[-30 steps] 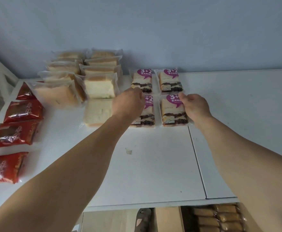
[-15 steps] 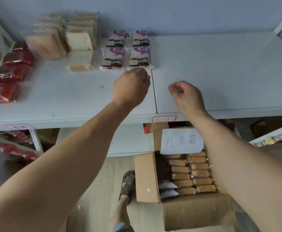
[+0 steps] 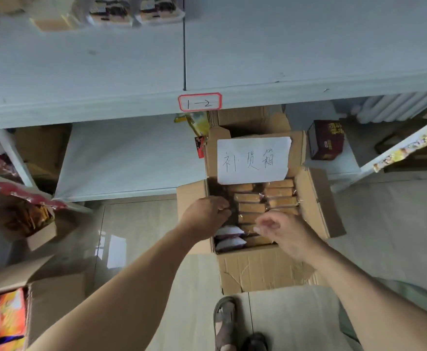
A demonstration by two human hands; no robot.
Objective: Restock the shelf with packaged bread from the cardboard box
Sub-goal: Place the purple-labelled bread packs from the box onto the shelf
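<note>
An open cardboard box [image 3: 316,198] with a handwritten paper label stands on the floor below the white shelf [image 3: 283,54]. It holds rows of brown packaged bread [image 3: 280,192] and two white-and-purple packets [image 3: 229,231] at its near left. My left hand [image 3: 206,217] reaches into the box's left side, fingers curled down among the packets; what it touches is hidden. My right hand [image 3: 286,234] hovers over the near rows with fingers spread and nothing in it. Purple-labelled bread packs [image 3: 136,10] lie at the shelf's back.
A red-framed tag [image 3: 199,102] marks the shelf edge. A lower shelf board [image 3: 131,158] lies left of the box. Another open box [image 3: 10,317] of orange packets is at the bottom left. My sandalled foot [image 3: 225,323] stands just before the box. A dark carton [image 3: 326,139] sits right.
Both hands have left the shelf packs and dropped to the box on the floor. My view has tilted down from the shelf top to the box.
</note>
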